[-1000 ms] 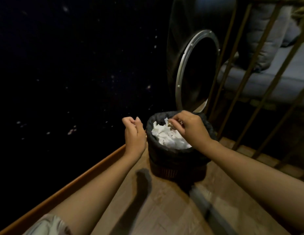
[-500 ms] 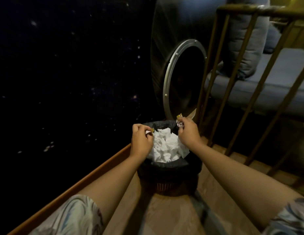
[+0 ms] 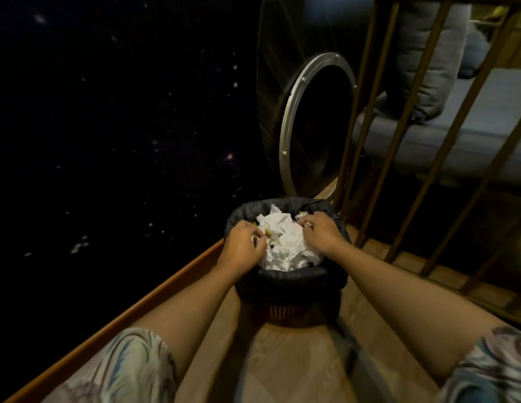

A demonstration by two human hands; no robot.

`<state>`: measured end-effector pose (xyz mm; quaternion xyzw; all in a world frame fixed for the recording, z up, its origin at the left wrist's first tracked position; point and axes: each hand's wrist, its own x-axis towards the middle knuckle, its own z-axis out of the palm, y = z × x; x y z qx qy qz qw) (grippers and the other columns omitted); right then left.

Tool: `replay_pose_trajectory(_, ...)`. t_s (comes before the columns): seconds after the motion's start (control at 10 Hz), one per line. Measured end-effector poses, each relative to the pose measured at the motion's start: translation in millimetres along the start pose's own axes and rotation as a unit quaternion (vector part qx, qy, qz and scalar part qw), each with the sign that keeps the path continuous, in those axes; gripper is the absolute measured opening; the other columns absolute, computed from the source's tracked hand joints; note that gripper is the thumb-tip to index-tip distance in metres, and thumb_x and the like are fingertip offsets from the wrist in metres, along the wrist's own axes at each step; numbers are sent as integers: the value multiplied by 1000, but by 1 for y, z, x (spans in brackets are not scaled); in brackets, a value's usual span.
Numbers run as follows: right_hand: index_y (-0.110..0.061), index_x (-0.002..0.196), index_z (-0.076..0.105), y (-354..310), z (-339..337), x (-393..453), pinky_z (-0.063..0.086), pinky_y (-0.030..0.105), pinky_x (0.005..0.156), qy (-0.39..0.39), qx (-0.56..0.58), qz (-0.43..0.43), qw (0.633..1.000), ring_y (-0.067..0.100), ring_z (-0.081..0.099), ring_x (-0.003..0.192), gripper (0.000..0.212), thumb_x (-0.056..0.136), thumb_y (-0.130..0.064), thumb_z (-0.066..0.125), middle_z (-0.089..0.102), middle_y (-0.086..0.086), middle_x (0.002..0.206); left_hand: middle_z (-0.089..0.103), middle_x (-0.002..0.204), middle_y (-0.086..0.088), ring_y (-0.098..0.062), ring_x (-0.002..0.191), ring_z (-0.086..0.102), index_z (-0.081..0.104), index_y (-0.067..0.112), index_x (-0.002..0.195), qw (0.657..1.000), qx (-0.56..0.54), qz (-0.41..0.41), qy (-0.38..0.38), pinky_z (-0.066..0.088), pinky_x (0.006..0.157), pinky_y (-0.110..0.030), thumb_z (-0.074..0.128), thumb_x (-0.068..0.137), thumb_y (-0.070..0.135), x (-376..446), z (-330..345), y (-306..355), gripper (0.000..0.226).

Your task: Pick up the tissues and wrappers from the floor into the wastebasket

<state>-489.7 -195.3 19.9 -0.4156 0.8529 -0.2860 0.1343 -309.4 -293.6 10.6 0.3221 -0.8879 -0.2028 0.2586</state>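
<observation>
A small wastebasket (image 3: 291, 282) lined with a black bag stands on the wooden floor, heaped with crumpled white tissues (image 3: 285, 242). My left hand (image 3: 244, 242) is over its left rim, fingers curled around a small yellowish wrapper (image 3: 267, 233) at the edge of the tissues. My right hand (image 3: 320, 231) is over the right rim, fingertips pinching a small shiny silver wrapper (image 3: 307, 224). Both hands press low against the tissue heap.
A dark speckled wall with an orange skirting board (image 3: 154, 298) runs along the left. Behind the basket leans a round metal-rimmed panel (image 3: 308, 117). A slatted wooden railing (image 3: 436, 158) stands to the right, with grey cushions behind it.
Both hands have moved down from above the rim onto the tissue heap. The view has drawn closer to the basket.
</observation>
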Motion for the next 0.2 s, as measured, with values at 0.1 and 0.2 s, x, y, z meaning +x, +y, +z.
replay_pose_trajectory(0.1,-12,119,67,-6,-13,-13,45,34,93,44,36,-26,998,23,57,104,33,96,-11,44,62,13,125,50,106,2,-6,96,45,71,13,92,1000,-15,18,4,34,86,-18,65,89,26,-4,-6,-1,14)
replay_pose_trajectory(0.2,-9,119,67,-11,-23,-25,44,26,72,90,55,-30,994,17,58,80,32,96,-12,46,69,13,114,56,106,-1,-11,99,52,71,12,93,999,-33,19,2,42,86,-23,64,90,25,-8,-16,6,15)
